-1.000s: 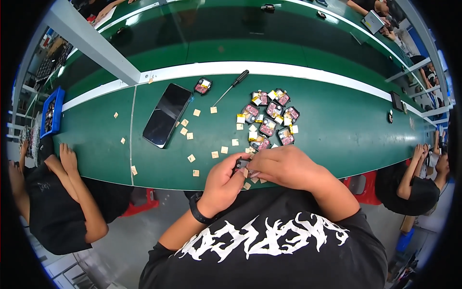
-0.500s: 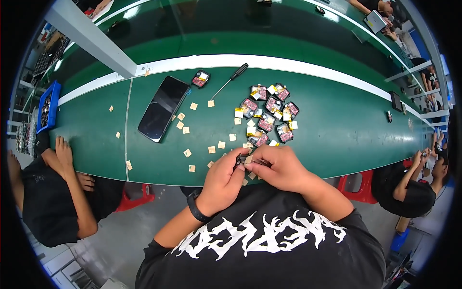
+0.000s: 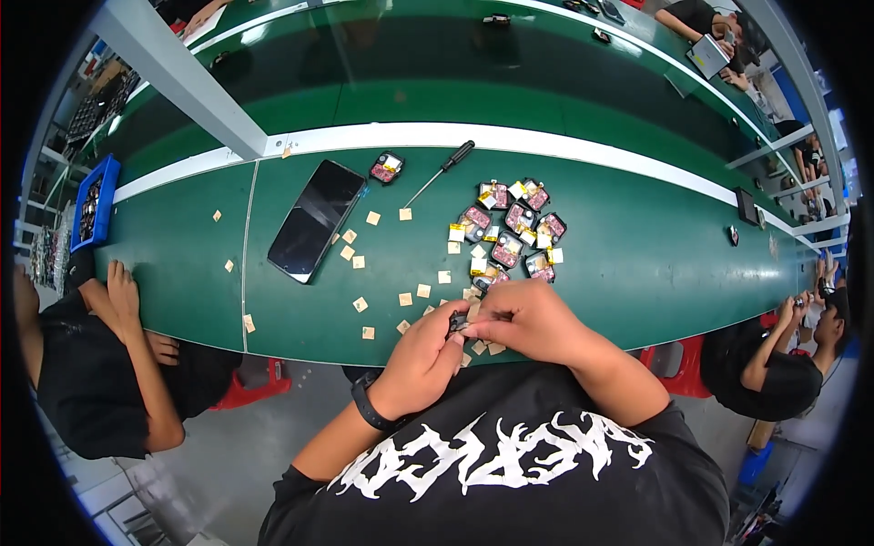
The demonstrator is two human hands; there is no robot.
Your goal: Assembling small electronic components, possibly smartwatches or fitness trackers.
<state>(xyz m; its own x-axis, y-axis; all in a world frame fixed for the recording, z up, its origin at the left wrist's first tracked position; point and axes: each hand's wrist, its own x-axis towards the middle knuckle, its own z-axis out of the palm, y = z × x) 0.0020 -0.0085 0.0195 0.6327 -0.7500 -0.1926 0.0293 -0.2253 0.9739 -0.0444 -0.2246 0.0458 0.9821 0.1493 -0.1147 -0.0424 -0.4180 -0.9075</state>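
At the table's near edge, my left hand [image 3: 424, 353] is closed around a small black device casing [image 3: 458, 321], its fingers covering most of it. My right hand [image 3: 530, 318] meets it there, thumb and fingers pinched together over the casing; what they grip is too small to make out. Just beyond both hands lies a group of open black casings [image 3: 506, 248] with pink circuit boards and silver-and-yellow battery packs. Small tan square pieces [image 3: 423, 291] are scattered to the left of my hands, and several lie close under them.
A large black phone-like device [image 3: 315, 221] lies at left, with another small casing [image 3: 387, 167] and a screwdriver [image 3: 441, 173] beyond. A blue bin [image 3: 95, 202] stands far left. Co-workers sit on both sides, one arm [image 3: 137, 337] resting at the table's left edge.
The whole scene has shifted slightly downward in view. My right fingertips have moved in against the casing; earlier they stood a little apart beside a tan square.
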